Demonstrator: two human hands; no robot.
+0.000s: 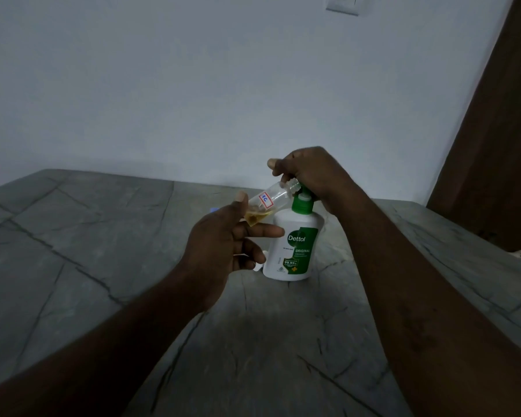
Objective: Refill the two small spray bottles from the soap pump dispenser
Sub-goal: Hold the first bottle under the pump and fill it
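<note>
A grey stone-look tabletop with dark vein-like cracks (103,236) fills the lower half of the view, and its far edge meets a plain, pale blue-grey painted wall (193,85). High above the tabletop, at the top of that wall, sits a white rectangular switch plate (343,4), cut off by the frame. To the right of the tabletop a dark brown wooden panel (500,130), perhaps a door, leans across the corner. The light is dim and cool, and the tabletop looks slightly paler near its middle.
</note>
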